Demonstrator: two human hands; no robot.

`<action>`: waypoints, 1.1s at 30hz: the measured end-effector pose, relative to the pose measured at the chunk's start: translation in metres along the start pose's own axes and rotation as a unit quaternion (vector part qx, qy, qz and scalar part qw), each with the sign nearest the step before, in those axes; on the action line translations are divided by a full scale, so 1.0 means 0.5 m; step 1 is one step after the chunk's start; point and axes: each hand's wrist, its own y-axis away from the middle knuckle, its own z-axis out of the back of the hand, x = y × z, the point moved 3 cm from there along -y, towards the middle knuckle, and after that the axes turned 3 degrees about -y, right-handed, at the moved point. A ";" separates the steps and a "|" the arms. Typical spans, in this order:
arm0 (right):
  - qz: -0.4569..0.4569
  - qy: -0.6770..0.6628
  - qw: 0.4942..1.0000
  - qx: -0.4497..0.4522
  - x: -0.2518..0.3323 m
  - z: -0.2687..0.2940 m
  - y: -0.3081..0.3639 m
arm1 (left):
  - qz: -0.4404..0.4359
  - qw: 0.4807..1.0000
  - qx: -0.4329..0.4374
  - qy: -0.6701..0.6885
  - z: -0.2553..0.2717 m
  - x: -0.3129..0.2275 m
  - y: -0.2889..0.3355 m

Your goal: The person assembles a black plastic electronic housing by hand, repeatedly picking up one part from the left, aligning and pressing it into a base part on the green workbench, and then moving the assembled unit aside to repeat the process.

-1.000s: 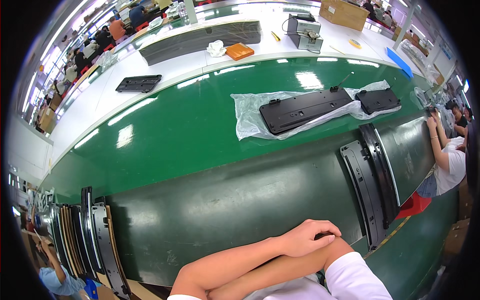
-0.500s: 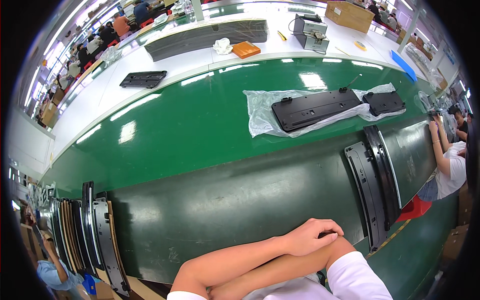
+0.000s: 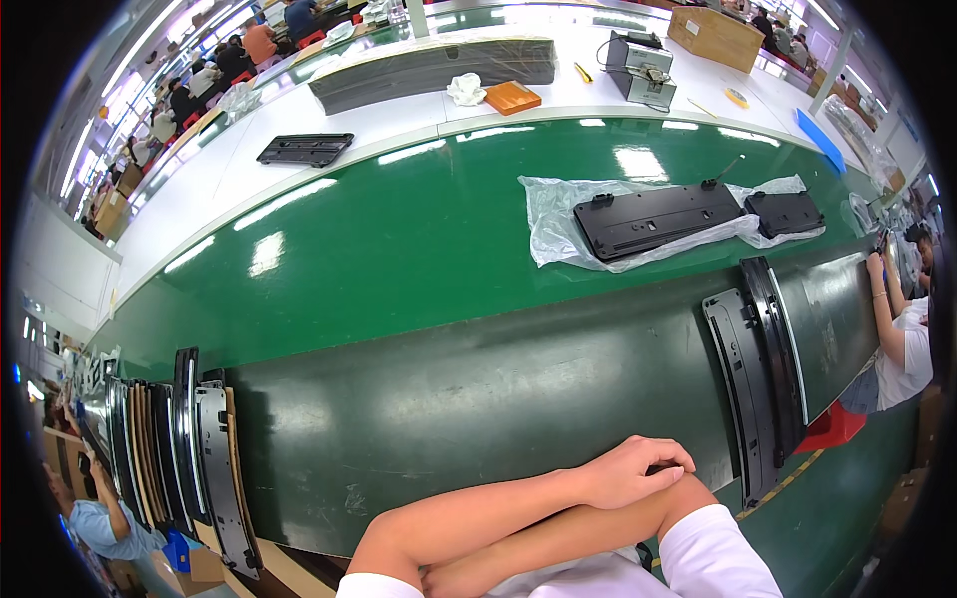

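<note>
My forearms are crossed at the near edge of the dark green conveyor belt (image 3: 478, 399). My left hand (image 3: 638, 470) rests across my right elbow, its fingers loosely bent, the thumb apart from them, and no object in it. Tucked beside my left elbow is my right hand (image 3: 454, 578); its fingers are hidden. Closest to my left hand, on the right part of the belt, stand a long black perforated panel (image 3: 736, 384) and a glossy black strip (image 3: 776, 349) with a bright edge. Neither hand touches them.
Black panels and brown sheets (image 3: 150, 453) stand in a row at left. Two black panels (image 3: 658, 221) lie on clear plastic on the green surface beyond the belt. Another black panel (image 3: 304, 149) is on the white table. Co-workers sit at left (image 3: 110, 518) and right (image 3: 902, 329).
The view has turned slightly, so the belt and tables appear a little farther right. My crossed arms keep their pose. The right-hand co-worker's arms have shifted slightly.
</note>
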 end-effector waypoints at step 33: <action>-0.066 -0.012 0.997 -0.045 -0.082 -0.015 -0.067 | 0.004 1.000 0.004 0.015 0.037 0.007 0.100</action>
